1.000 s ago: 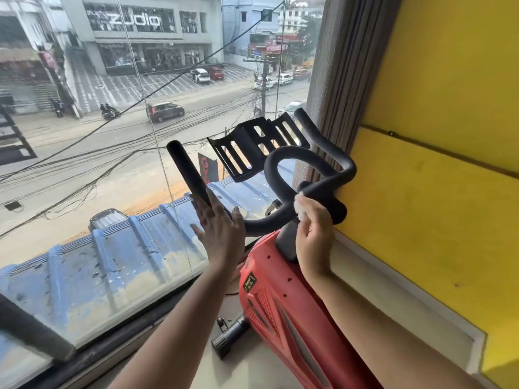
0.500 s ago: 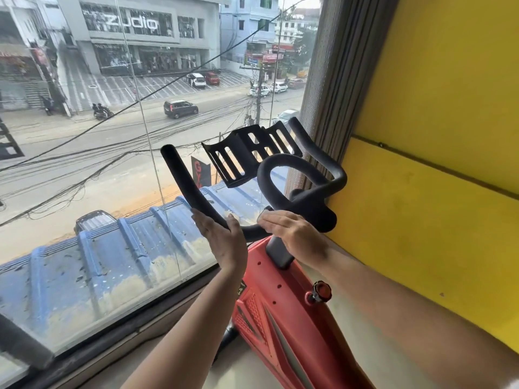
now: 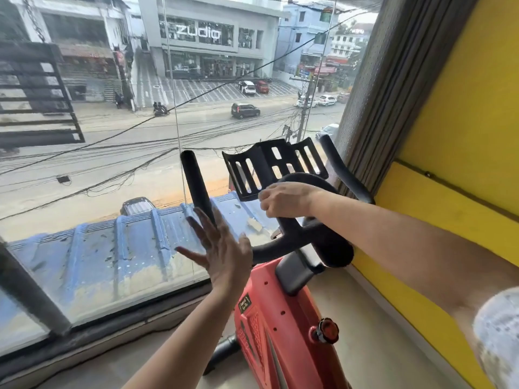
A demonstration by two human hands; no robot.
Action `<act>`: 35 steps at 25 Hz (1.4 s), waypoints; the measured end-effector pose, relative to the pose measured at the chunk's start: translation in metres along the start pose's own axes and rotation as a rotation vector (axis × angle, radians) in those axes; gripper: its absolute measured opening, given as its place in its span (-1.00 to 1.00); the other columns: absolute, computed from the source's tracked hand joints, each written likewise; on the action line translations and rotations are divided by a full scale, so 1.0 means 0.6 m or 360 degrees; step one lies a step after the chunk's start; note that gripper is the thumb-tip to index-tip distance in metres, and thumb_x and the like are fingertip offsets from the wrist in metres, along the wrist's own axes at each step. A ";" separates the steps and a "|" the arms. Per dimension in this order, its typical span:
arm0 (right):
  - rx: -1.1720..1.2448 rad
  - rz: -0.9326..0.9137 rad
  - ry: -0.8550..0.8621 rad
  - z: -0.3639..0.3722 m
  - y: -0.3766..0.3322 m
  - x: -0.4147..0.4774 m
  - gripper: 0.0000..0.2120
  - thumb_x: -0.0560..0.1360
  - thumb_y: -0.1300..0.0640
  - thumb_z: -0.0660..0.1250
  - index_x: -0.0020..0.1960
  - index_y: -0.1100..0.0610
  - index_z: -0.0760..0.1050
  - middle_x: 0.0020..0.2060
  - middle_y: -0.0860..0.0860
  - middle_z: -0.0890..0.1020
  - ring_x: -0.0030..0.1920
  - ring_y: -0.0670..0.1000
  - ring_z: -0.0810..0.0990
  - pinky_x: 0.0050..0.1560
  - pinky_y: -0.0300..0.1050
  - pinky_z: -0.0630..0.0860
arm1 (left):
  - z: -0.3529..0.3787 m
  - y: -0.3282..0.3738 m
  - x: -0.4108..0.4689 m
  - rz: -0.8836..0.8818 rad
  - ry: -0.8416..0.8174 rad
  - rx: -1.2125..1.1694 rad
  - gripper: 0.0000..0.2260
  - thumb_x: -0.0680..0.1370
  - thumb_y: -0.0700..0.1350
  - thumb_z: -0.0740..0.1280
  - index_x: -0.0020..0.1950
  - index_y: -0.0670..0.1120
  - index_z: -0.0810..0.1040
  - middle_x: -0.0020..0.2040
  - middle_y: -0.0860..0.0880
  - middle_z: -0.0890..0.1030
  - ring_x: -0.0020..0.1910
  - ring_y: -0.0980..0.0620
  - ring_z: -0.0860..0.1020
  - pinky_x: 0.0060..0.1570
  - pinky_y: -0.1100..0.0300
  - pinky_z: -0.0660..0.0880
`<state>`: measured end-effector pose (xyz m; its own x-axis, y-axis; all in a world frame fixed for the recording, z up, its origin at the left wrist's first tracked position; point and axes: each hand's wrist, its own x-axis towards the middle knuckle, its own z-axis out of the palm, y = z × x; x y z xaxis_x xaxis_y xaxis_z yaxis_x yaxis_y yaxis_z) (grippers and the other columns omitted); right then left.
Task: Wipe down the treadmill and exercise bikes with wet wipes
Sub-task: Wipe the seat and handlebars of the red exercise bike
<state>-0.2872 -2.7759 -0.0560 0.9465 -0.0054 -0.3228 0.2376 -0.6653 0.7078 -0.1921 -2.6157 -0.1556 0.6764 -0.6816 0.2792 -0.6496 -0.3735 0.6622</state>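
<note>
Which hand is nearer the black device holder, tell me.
Right. The right hand grips the handlebar just under the device holder; the left hand sits lower, by the left grip.

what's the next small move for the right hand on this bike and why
Probably slide the right hand up along the handlebar loop toward its top. Its fingers curl over the loop's left side, by the slotted holder, so the upper curve lies next. The left hand is open by the left bar; no wipe shows.

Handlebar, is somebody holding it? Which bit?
Yes: the right-hand grip curls round the inner loop of the handlebar, on its left side. The left-hand grip is open, holding nothing.
</note>
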 end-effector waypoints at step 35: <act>0.3639 0.1569 0.0316 0.088 -0.010 -0.072 -0.82 0.46 0.47 0.26 -0.10 0.26 0.56 -0.27 0.09 0.61 -0.25 -0.01 0.61 0.15 -0.06 0.52 | 0.104 0.133 0.113 0.0332 -0.0417 -0.0148 -0.59 0.71 0.01 -0.01 0.57 0.17 0.12 0.58 0.15 0.16 0.56 0.21 -0.18 0.42 -0.04 -0.49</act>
<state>-0.3408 -2.8112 -0.0794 0.6260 -0.6984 -0.3470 -0.4201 0.0728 -0.9046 -0.2198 -2.7311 -0.1275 0.4124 -0.8802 0.2349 -0.7220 -0.1586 0.6735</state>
